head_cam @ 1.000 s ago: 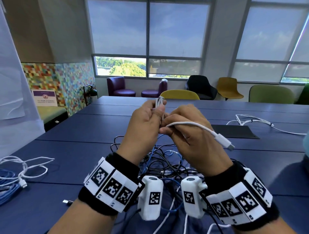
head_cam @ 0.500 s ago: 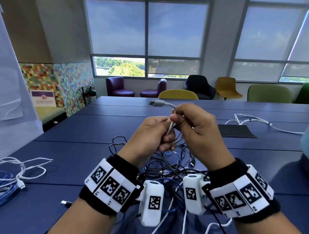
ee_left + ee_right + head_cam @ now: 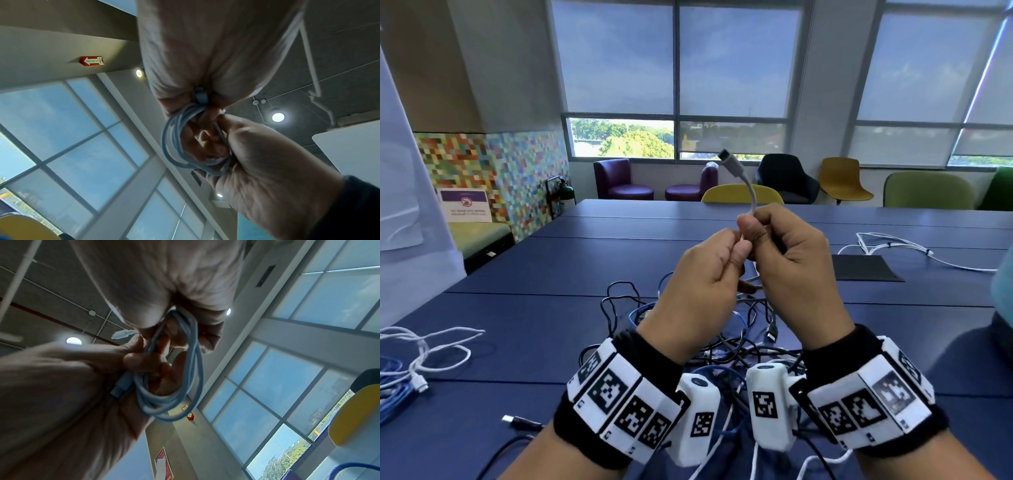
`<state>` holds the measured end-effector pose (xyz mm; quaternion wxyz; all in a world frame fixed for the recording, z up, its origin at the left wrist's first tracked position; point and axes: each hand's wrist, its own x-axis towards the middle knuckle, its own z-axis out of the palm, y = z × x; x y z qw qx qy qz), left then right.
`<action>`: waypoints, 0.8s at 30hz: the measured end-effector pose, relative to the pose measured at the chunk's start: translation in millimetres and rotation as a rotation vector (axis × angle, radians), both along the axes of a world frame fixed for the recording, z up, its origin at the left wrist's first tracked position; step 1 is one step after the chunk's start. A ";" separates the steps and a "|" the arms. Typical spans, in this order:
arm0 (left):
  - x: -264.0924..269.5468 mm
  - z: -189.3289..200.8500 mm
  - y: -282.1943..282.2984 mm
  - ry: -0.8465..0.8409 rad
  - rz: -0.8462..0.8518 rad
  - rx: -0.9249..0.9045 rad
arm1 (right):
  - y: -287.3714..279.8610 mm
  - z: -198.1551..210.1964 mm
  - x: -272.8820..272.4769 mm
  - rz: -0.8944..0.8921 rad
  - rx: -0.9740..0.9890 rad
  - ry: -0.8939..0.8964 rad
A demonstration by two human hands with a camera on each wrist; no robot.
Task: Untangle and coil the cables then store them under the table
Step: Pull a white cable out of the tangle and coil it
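The white cable (image 3: 751, 192) is held above the tangled pile (image 3: 709, 329), over the blue table (image 3: 551, 267). A second earlier its free end pointed right of the hands with a long tail exposed; half a second ago it pointed left; now only a short tail rises above the hands, with the connector (image 3: 729, 161) uppermost. The loops (image 3: 174, 386) are gathered between the palms, as the wrist views show. The coil is pinched by the curled fingers of the left hand (image 3: 705, 277), and the tail is gripped between thumb and fingers of the right hand (image 3: 791, 260).

It is judged that coiling of this cable is nearly complete and that the tail is being wrapped or tucked. The pile beneath the hands remains unsorted, and nothing is yet stored under the table.
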<state>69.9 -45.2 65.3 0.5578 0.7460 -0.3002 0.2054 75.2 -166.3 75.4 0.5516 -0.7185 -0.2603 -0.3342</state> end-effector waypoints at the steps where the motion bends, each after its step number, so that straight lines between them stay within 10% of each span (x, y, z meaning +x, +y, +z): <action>1: -0.6 0.0 0.0 -0.031 0.028 0.031 | -0.1 0.4 -0.5 -0.004 0.003 0.007; 6: -3.3 4.7 9.5 -0.212 0.360 0.275 | -0.7 -0.4 0.9 0.004 0.078 0.036; 16: 0.5 7.6 13.4 0.076 0.175 0.077 | -4.8 -3.6 5.8 -0.033 0.162 0.149; 24: -4.2 0.6 6.1 -0.163 0.323 -0.012 | -6.5 0.8 1.0 -0.084 0.011 -0.011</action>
